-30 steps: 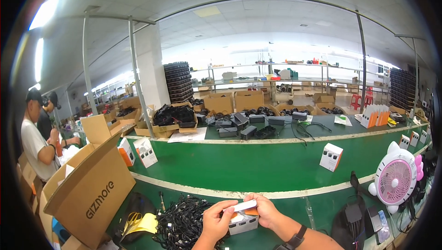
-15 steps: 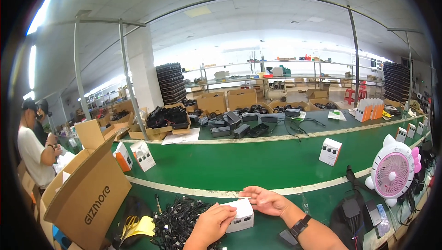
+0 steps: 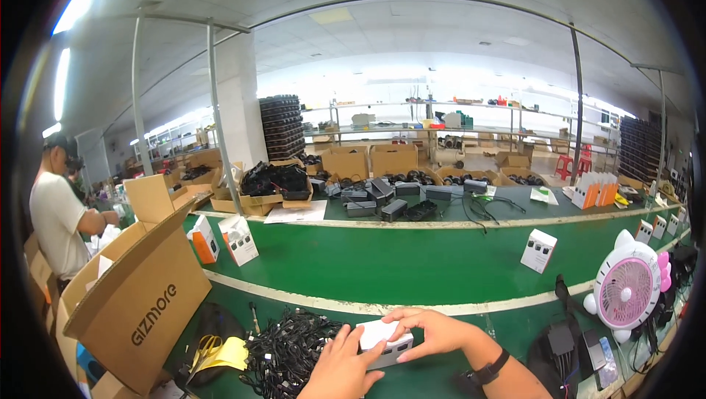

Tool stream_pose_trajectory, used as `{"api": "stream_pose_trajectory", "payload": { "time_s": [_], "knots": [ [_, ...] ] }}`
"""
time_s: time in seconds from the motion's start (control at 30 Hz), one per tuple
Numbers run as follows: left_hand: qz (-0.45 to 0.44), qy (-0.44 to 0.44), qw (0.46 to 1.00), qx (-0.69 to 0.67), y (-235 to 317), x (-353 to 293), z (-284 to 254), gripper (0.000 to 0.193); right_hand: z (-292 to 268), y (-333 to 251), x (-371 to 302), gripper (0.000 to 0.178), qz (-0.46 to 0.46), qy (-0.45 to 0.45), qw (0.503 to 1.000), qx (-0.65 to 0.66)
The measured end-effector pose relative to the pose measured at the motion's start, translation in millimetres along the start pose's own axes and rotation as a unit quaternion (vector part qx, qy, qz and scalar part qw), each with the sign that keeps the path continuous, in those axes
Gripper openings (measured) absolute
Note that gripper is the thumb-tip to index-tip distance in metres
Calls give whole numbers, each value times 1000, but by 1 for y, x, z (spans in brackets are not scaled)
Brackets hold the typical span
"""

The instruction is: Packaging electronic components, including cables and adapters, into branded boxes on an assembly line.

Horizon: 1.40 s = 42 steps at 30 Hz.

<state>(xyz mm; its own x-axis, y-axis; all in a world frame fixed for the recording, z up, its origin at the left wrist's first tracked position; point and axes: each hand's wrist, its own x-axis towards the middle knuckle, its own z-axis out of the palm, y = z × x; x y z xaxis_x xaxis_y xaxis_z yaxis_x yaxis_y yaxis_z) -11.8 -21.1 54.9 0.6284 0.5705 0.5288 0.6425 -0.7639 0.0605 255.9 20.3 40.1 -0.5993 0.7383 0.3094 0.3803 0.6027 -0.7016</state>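
Note:
A small white box with a grey side rests on the green bench near the bottom edge. My left hand grips its left end. My right hand lies over its top and right side, fingers curled around it; a dark band sits on that wrist. A heap of black cables lies just left of the box.
An open brown carton stands at the left, with yellow-handled scissors beside it. Small white boxes stand on the green conveyor belt. A pink and white desk fan is at the right. A person works at far left.
The view has tilted slightly. Both hands stayed on the white box, lowering it from a raised hold onto the bench beside the cables.

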Motion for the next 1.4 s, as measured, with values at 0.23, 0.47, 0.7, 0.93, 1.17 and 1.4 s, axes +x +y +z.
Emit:
{"api": "stream_pose_trajectory", "payload": {
  "time_s": [0.23, 0.47, 0.7, 0.93, 1.17, 1.4],
  "knots": [
    [-100, 59, 974, -196, -62, -1, 33, 52, 22, -28, 11, 78, 0, 99, 950, -295],
    [-179, -247, 952, -35, -38, -13, 36, 37, -11, -25, 48, 92, 248, -129, 889, -362],
    [-130, -232, 964, 20, -29, -9, 49, 43, -51, 75, 61, 96, 321, 155, 822, -444],
    [-114, -232, 966, 10, -22, -11, 49, 18, -38, 129, 47, 54, 98, 345, 787, -502],
    [-51, -169, 952, -250, -20, -5, 1, 13, 43, 108, 30, 23, -5, 101, 976, -194],
    [-137, -447, 780, -415, -126, 43, -23, 37, 52, 135, 26, 22, 163, 212, 964, 8]
  ]
}}
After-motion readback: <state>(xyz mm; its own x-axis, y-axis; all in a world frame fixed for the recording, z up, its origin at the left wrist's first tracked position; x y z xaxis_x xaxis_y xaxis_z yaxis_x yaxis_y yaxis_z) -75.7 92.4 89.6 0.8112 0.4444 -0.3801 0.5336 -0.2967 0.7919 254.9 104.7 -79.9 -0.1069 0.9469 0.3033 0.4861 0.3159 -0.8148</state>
